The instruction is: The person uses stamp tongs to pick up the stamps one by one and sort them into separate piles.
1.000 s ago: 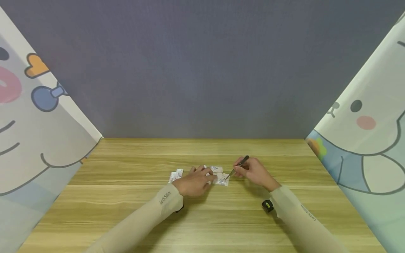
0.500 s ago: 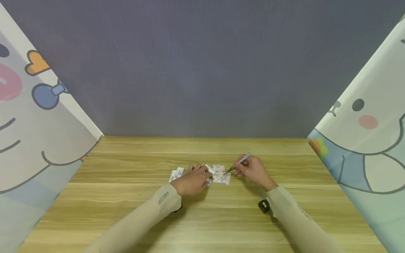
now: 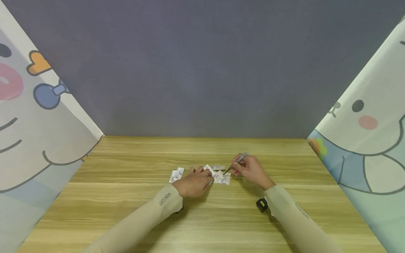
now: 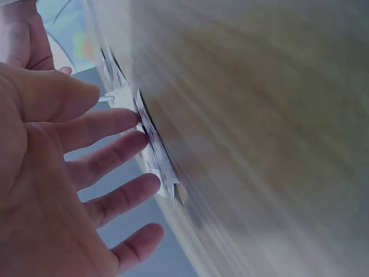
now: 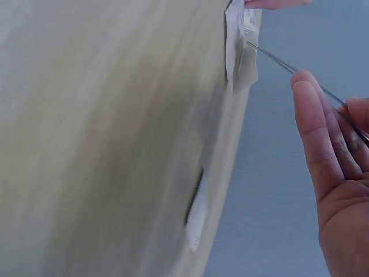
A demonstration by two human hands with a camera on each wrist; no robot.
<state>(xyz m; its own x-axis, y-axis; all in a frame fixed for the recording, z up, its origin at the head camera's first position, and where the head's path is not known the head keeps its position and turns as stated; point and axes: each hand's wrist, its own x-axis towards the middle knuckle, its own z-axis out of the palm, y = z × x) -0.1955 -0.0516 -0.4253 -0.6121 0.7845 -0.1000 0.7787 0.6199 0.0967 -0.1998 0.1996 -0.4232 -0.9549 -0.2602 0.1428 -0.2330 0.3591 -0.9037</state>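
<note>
Several small white printed sachets (image 3: 225, 179) lie overlapping in a loose pile between my hands, in the middle of the table. My right hand (image 3: 251, 171) pinches a pair of metal tweezers (image 3: 239, 159), tips slanting down onto the pile from the right. In the right wrist view the tweezers (image 5: 281, 61) meet a sachet (image 5: 248, 69) that stands up at an angle. My left hand (image 3: 194, 183) rests over the pile's left part with extended fingers. Its fingertips (image 4: 151, 183) touch the sachets (image 4: 153, 153) in the left wrist view and hide some of them.
Two more sachets (image 3: 175, 175) lie just left of my left hand. A grey wall (image 3: 202, 88) closes the wooden table (image 3: 202, 151) at the back. Panels printed with cartoon figures (image 3: 63, 123) flank both sides.
The tweezers' tips have shifted from the front sachet slightly back and left, and my right hand has moved a little left. A sachet now covers part of the back one. My left hand barely moves.
</note>
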